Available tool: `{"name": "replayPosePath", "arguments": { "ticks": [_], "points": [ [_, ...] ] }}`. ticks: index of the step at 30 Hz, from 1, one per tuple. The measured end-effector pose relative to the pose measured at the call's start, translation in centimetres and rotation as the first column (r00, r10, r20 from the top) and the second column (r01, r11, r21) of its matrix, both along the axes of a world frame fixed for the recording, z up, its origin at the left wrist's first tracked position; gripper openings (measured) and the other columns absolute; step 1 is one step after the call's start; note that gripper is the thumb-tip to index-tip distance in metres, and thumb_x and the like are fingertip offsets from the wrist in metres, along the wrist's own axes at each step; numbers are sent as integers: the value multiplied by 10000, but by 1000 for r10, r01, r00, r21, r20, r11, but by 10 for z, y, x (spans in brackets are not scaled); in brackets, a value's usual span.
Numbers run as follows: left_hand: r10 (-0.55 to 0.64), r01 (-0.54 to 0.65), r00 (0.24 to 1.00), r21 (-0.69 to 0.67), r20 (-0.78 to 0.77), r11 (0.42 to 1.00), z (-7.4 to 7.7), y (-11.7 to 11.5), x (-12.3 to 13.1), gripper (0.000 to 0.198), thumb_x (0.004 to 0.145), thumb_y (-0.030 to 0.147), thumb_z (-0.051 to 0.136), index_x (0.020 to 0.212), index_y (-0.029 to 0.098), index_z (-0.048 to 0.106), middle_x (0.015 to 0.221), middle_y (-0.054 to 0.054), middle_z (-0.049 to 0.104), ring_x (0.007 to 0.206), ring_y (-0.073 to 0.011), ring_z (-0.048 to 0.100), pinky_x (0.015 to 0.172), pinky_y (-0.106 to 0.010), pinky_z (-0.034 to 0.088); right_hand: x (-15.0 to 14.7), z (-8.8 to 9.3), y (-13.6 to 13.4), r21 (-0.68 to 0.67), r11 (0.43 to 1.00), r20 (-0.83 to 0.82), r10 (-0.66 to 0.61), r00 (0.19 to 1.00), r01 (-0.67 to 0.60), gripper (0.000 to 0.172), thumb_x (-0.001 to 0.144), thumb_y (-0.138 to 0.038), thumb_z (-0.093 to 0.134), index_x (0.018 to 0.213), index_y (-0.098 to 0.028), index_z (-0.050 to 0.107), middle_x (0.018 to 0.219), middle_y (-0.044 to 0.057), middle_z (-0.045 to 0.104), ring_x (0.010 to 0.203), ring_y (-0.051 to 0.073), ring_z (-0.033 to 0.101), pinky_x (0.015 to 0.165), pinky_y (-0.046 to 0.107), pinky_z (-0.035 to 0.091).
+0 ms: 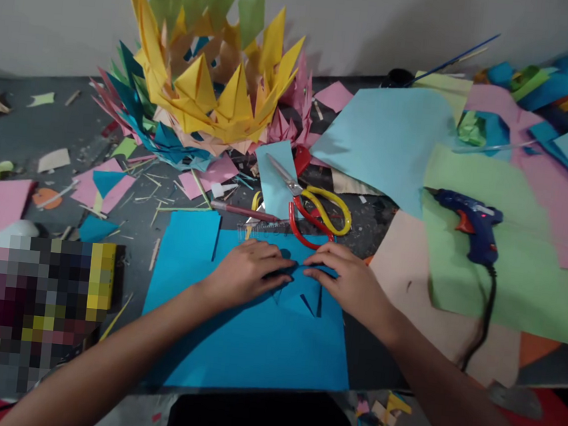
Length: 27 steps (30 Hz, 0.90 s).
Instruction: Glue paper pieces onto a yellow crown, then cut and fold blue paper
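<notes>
A large blue sheet [250, 350] lies flat at the table's front edge. Over its upper part my left hand [253, 270] and my right hand [350, 280] face each other, fingertips nearly meeting. Between them is a small piece of blue paper, pinched by the fingers of both hands and partly hidden. Small cut pieces of blue paper lie just below my right hand. Just beyond my hands are red-handled scissors [299, 222] and yellow-handled scissors [337, 208]. A smaller blue sheet [189, 231] lies to the left of my left hand.
Folded yellow paper points [237, 98] form a tall ring at the back. A blue glue gun [472, 218] rests on green paper [533, 284] at right, its cord running forward. A light blue sheet [382, 135] and many scraps lie around. A blurred-out area is at left.
</notes>
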<state>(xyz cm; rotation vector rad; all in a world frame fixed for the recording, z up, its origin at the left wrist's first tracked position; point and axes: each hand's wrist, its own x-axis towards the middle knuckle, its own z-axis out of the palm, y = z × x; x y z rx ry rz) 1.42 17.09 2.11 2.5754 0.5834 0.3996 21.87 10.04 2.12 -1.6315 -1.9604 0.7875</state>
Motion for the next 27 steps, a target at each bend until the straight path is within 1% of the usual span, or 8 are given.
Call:
{"name": "replayPosePath", "arguments": {
  "ticks": [2,5,9,11,14,19,23,27],
  "points": [
    [-15,14,1000,24,8,1000,0,0,0,247,905,342,479,971,189,660,783,-27,638,727,-146,579,634,-281,398,1,0,-1,31,999,-26,19,999,-18,71,850,-259,559,859,-236,625,933,33,622,909,178,593,782,302,489],
    [-26,27,1000,76,-12,997,-1,-1,0,231,914,300,468,948,198,672,759,-20,632,696,-137,567,609,-279,380,4,-2,-1,95,993,-69,82,994,-76,82,855,-236,551,846,-226,632,908,33,652,906,179,598,824,324,484],
    [-20,25,999,140,-39,990,-2,-2,0,255,928,285,434,928,193,672,762,-26,635,696,-134,566,603,-273,381,6,-7,0,140,988,-63,79,995,-70,138,851,-260,559,944,-232,656,903,35,678,876,184,611,799,336,506],
    [-23,27,999,142,-31,989,-2,-2,1,251,929,282,432,944,189,665,790,-32,644,720,-135,576,626,-273,394,6,-8,0,159,984,-69,89,994,-77,145,858,-259,549,933,-228,669,887,38,676,858,180,609,785,335,511],
    [-40,42,999,160,-20,986,-3,-2,1,255,933,278,420,950,192,660,792,-30,649,720,-138,581,616,-274,393,8,-6,1,164,976,-66,156,986,-143,193,891,-256,488,909,-228,678,852,45,656,832,172,603,751,325,516],
    [-40,40,999,169,-1,985,-4,-1,2,236,925,273,440,943,181,657,793,-26,650,722,-146,582,610,-279,394,15,-3,1,201,939,47,277,960,-281,269,924,-232,401,962,-206,666,871,69,627,800,159,591,699,290,501],
    [-59,61,998,200,-18,978,-4,-1,2,244,929,274,430,946,180,655,786,-25,651,712,-149,576,600,-284,383,19,-4,0,232,910,144,318,937,-345,297,935,-226,369,986,-181,658,867,78,624,821,169,577,729,304,488],
    [-68,77,997,262,-43,962,-4,-2,1,264,937,266,403,936,185,655,792,-33,649,711,-155,572,591,-290,374,23,-7,-3,233,880,235,363,902,-415,294,930,-206,373,1083,-184,624,941,90,620,903,192,559,783,329,477]
  ]
}}
